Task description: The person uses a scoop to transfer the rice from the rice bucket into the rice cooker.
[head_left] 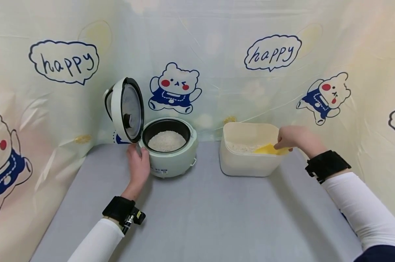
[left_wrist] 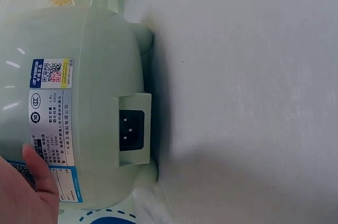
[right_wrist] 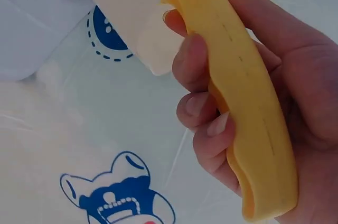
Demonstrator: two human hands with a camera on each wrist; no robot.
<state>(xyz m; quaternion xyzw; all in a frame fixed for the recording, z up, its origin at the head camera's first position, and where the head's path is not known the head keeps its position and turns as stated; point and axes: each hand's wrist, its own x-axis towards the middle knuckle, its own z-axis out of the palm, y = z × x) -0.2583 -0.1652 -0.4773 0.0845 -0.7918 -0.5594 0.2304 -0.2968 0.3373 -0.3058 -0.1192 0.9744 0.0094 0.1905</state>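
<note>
My left hand (head_left: 139,163) rests against the left side of a pale green rice cooker (head_left: 171,163), below its raised lid (head_left: 132,109). In the left wrist view, the thumb (left_wrist: 39,171) lies on the labels of the cooker's side; the other fingers are hardly seen. White rice (head_left: 167,141) sits in the cooker's dark inner pot (head_left: 148,133). On the right, my right hand (head_left: 297,138) grips a yellow scoop (right_wrist: 245,92) by its handle, fingers wrapped round it. The scoop's front end dips inside a cream-coloured bin (head_left: 246,165), where some rice (head_left: 241,148) shows.
A grey cloth-covered table (head_left: 217,218) bears both containers, with a gap between them. Behind stands a pale curtain (head_left: 223,72) printed with bears and "happy" bubbles. A power socket (left_wrist: 132,130) is set low in the cooker's side.
</note>
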